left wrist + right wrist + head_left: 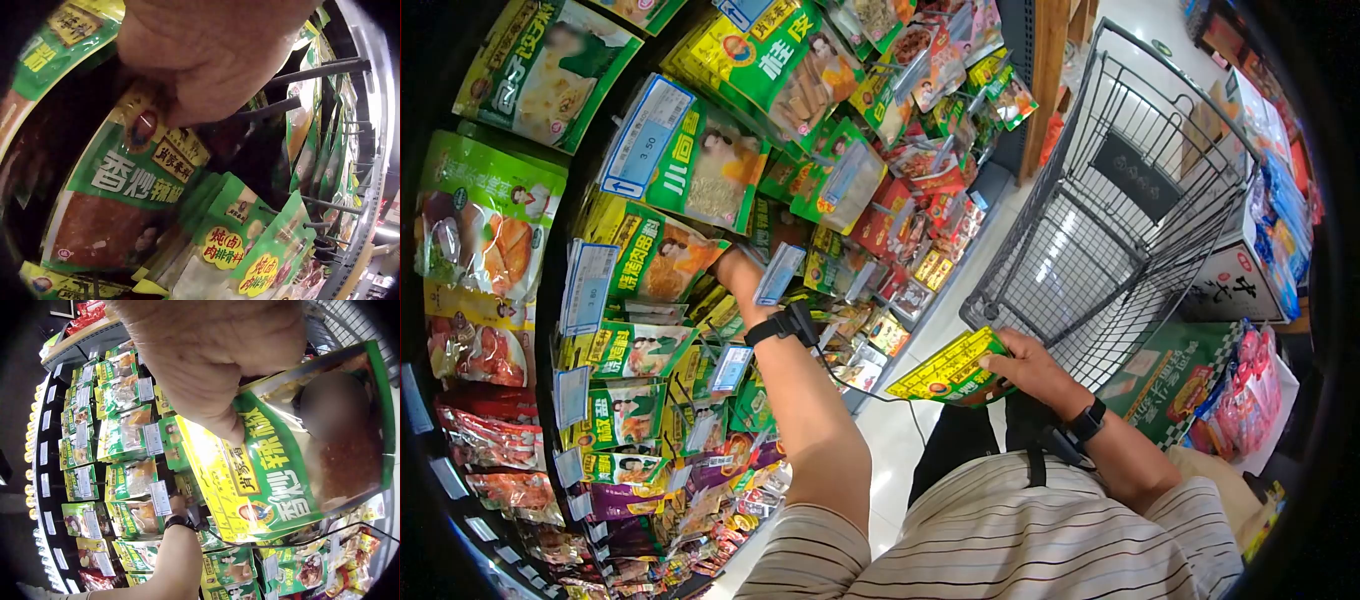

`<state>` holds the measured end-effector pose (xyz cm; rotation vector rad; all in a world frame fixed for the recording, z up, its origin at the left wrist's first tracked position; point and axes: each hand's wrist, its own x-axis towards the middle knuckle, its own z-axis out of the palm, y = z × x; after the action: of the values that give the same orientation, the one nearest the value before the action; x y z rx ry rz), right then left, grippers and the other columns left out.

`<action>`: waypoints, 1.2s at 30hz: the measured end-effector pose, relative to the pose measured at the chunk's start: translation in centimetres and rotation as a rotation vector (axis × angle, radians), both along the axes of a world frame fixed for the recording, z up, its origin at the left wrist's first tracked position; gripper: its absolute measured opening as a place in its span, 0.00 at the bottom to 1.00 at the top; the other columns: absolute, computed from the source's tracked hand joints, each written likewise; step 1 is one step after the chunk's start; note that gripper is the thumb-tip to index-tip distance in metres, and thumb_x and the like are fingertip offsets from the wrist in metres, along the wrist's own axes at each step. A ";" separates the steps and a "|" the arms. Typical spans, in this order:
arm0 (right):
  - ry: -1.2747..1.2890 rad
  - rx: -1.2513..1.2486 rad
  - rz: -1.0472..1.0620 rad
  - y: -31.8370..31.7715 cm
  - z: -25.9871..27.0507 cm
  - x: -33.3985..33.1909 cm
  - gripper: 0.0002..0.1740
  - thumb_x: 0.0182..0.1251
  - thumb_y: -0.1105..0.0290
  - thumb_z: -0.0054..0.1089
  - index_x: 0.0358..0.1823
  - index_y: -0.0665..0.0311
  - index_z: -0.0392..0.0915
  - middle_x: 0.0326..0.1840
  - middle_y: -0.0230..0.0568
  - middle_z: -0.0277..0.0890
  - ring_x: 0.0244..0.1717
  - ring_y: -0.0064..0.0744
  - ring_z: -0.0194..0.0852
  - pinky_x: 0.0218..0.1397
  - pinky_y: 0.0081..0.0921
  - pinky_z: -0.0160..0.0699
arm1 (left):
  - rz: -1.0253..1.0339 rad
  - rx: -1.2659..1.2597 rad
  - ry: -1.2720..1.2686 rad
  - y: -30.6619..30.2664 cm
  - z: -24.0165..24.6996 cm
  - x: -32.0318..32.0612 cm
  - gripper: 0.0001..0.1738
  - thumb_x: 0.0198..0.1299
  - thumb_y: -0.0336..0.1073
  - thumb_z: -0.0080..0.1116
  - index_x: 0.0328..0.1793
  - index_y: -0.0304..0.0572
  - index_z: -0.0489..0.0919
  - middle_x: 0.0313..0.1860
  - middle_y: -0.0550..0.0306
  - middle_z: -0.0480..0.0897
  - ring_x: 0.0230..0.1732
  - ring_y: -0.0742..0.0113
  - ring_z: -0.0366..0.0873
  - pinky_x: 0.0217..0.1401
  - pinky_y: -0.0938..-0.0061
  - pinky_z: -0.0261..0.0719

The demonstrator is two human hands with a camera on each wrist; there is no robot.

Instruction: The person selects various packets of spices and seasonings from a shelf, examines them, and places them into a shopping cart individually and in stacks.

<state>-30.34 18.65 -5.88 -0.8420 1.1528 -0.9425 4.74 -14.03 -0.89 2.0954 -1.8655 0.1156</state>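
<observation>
While right hand (1025, 365) pinches a seasoning packet (950, 370) at 5 o'clock near the shopping cart (1120, 200), left hand (735, 270) touches a hanging packet (119, 187) at 9 o'clock, grip unreadable. Judged: picking stock; next needs unhooking.

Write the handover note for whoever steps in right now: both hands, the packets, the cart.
Left hand: in among the dark metal peg rack, fingers at the top of a hanging green-and-yellow plastic seasoning packet; whether the grip has closed is unclear.
Right hand: grips a matching yellow-and-green flat packet, held low beside the grey wire shopping cart.
Done: one packet is off the rack.
Left: probably free the hanging packet, then put both in the cart, which looks empty.
</observation>
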 end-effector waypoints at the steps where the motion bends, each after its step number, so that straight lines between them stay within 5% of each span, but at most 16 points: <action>1: 0.006 -0.022 0.000 0.1 0.1 0.0 0.17 0.71 0.68 0.60 0.59 0.65 0.80 0.47 0.34 0.72 0.44 0.23 0.74 0.43 0.21 0.78 | 0.005 0.044 -0.078 0.9 1.1 -0.8 0.08 0.63 0.32 0.59 0.42 0.33 0.82 0.42 0.38 0.84 0.40 0.43 0.80 0.43 0.55 0.78; 4: -0.014 -0.008 0.023 0.3 0.8 -0.1 0.18 0.71 0.68 0.60 0.59 0.66 0.79 0.49 0.36 0.73 0.47 0.24 0.75 0.47 0.21 0.78 | -0.005 -0.039 -0.049 1.7 1.3 -1.2 0.07 0.59 0.31 0.60 0.34 0.33 0.83 0.37 0.34 0.84 0.36 0.36 0.80 0.37 0.52 0.78; 7: -0.025 0.011 0.015 0.5 1.2 -0.1 0.17 0.72 0.68 0.60 0.59 0.66 0.79 0.48 0.36 0.72 0.47 0.24 0.75 0.46 0.21 0.78 | -0.054 -0.211 0.277 -2.0 -5.5 3.7 0.07 0.60 0.30 0.59 0.32 0.33 0.82 0.34 0.33 0.82 0.35 0.34 0.79 0.36 0.52 0.77; 10: -0.018 -0.001 0.021 0.9 1.2 -0.2 0.17 0.72 0.68 0.60 0.58 0.67 0.80 0.46 0.34 0.71 0.45 0.23 0.74 0.44 0.21 0.78 | -0.085 -0.300 0.577 -2.7 -6.7 4.7 0.08 0.63 0.29 0.55 0.32 0.32 0.80 0.34 0.34 0.82 0.35 0.36 0.79 0.37 0.53 0.76; 12: 0.016 -0.045 0.026 1.0 0.8 -0.1 0.16 0.72 0.68 0.61 0.57 0.67 0.80 0.44 0.33 0.70 0.43 0.22 0.74 0.41 0.20 0.77 | -0.101 -0.315 0.565 -1.5 -5.5 3.6 0.12 0.67 0.32 0.52 0.33 0.32 0.78 0.33 0.39 0.81 0.33 0.43 0.78 0.36 0.55 0.74; 17: 0.039 -0.055 0.043 1.3 1.0 -0.2 0.14 0.71 0.67 0.61 0.52 0.69 0.80 0.43 0.32 0.68 0.39 0.20 0.73 0.37 0.19 0.76 | -0.102 -0.337 0.053 3.9 0.1 -1.5 0.18 0.76 0.40 0.46 0.43 0.31 0.79 0.34 0.49 0.80 0.35 0.59 0.80 0.41 0.65 0.78; 20: 0.042 -0.053 0.057 1.1 1.3 -0.2 0.14 0.71 0.67 0.61 0.51 0.69 0.79 0.42 0.32 0.68 0.37 0.19 0.73 0.34 0.19 0.76 | -0.158 -0.251 1.311 4.0 -0.4 -1.8 0.17 0.76 0.40 0.48 0.55 0.33 0.79 0.42 0.52 0.79 0.40 0.62 0.81 0.46 0.70 0.80; 24: 0.032 -0.077 0.062 0.9 1.2 0.0 0.14 0.71 0.67 0.61 0.51 0.69 0.79 0.43 0.32 0.68 0.37 0.20 0.73 0.33 0.18 0.77 | -0.321 -0.301 0.537 6.9 0.8 -3.0 0.19 0.73 0.33 0.54 0.66 0.33 0.76 0.50 0.55 0.74 0.49 0.62 0.79 0.49 0.70 0.80; 28: 0.041 -0.038 0.084 0.5 1.1 -0.1 0.14 0.71 0.67 0.61 0.52 0.69 0.79 0.43 0.32 0.68 0.39 0.20 0.73 0.35 0.19 0.78 | -0.243 -0.424 0.256 8.5 2.0 -4.8 0.23 0.66 0.27 0.61 0.67 0.35 0.74 0.59 0.44 0.75 0.60 0.52 0.74 0.62 0.63 0.76; 31: 0.024 -0.055 0.080 0.3 0.9 -0.1 0.14 0.71 0.67 0.61 0.52 0.68 0.79 0.44 0.33 0.69 0.40 0.21 0.73 0.37 0.19 0.78 | -0.211 -0.510 0.136 9.7 1.9 -5.5 0.25 0.65 0.24 0.60 0.69 0.36 0.72 0.66 0.41 0.72 0.68 0.45 0.70 0.67 0.61 0.73; 36: 0.028 -0.048 0.091 -0.1 0.6 -0.4 0.15 0.71 0.66 0.61 0.53 0.68 0.79 0.45 0.33 0.69 0.42 0.21 0.74 0.38 0.19 0.79 | -0.136 -0.531 0.324 12.1 1.9 -7.9 0.29 0.63 0.21 0.57 0.72 0.35 0.69 0.73 0.39 0.67 0.76 0.38 0.61 0.73 0.54 0.68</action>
<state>-30.73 18.52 -5.24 -0.9405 1.1102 -0.8889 -3.17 -1.91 1.00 1.5235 -1.5639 0.2006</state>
